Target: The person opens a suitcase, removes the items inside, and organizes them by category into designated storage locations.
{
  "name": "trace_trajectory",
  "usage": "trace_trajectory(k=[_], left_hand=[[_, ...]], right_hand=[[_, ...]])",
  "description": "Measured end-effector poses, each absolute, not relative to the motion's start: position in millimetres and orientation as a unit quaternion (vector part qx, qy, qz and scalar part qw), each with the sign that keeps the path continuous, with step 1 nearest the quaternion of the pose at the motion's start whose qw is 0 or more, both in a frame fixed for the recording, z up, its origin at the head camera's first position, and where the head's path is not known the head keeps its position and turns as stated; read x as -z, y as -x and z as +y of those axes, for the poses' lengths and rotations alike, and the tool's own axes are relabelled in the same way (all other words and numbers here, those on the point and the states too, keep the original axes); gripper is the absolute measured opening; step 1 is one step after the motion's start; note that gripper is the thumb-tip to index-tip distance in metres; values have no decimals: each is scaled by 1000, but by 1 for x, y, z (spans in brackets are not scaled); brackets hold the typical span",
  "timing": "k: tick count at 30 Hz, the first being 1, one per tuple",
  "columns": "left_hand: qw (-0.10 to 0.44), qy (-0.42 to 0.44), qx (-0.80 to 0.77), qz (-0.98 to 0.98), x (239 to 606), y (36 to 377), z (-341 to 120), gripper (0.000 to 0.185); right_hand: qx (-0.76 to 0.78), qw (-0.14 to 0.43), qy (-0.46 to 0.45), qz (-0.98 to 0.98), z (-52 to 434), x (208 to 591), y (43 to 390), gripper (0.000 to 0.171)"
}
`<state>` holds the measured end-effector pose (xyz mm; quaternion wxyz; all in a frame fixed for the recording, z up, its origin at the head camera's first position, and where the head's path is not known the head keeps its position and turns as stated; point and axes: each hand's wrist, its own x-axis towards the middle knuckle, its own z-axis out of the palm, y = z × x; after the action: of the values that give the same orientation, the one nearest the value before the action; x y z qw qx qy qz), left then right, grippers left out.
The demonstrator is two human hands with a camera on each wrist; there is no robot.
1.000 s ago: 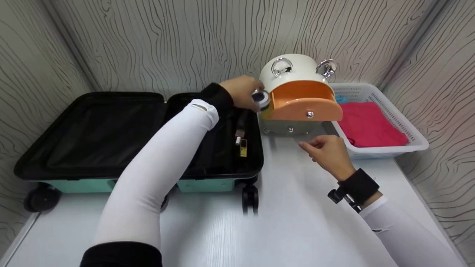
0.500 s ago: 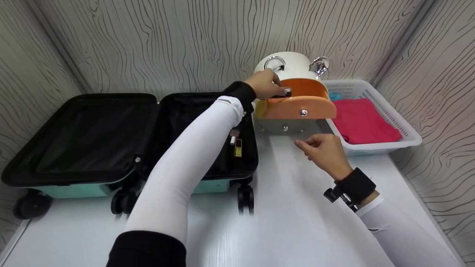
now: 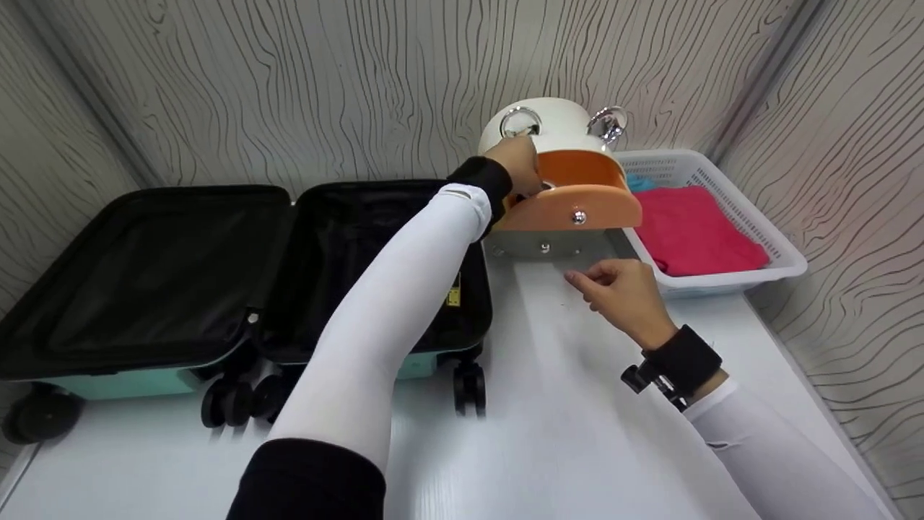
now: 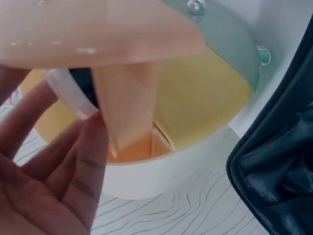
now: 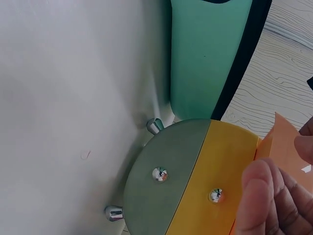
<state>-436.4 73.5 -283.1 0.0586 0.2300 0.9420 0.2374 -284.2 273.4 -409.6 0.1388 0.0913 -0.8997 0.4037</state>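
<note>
My left hand (image 3: 518, 166) reaches into the pulled-out orange drawer (image 3: 610, 207) of a rounded chest with a white top (image 3: 559, 133) and silver ring ears. In the left wrist view, the fingers of that hand pinch a small round container with a white rim (image 4: 73, 95) and a dark part, against the drawer's inner side. The drawer front hides some of it. My right hand (image 3: 626, 300) hovers over the table in front of the chest, fingers loosely curled around nothing. Below the drawer are yellow (image 5: 198, 196) and green (image 5: 156, 183) drawers, both pushed in.
An opened black-lined suitcase (image 3: 144, 267) with a mint shell lies on the left. A small yellow item (image 3: 453, 292) rests in its right half, partly behind my left arm. On the right, a white basket (image 3: 790, 263) holds red cloth (image 3: 696, 235) and something blue (image 3: 639, 183).
My left hand has moved right from above the suitcase's edge into the orange drawer, carrying the round container. The head view has shifted slightly. My right hand stays about where it was.
</note>
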Motion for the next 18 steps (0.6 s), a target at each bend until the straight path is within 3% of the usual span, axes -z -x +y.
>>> trace_trajectory(k=[5, 10, 18], left_hand=[[59, -252, -213, 942, 287, 441, 69, 34], [59, -261, -224, 937, 294, 440, 60, 12], [15, -316, -301, 899, 300, 433, 36, 20]], right_hand=[[-404, 150, -80, -899, 271, 402, 293, 23], [-399, 183, -71, -896, 266, 392, 310, 23], [-363, 258, -41, -894, 262, 384, 331, 27]])
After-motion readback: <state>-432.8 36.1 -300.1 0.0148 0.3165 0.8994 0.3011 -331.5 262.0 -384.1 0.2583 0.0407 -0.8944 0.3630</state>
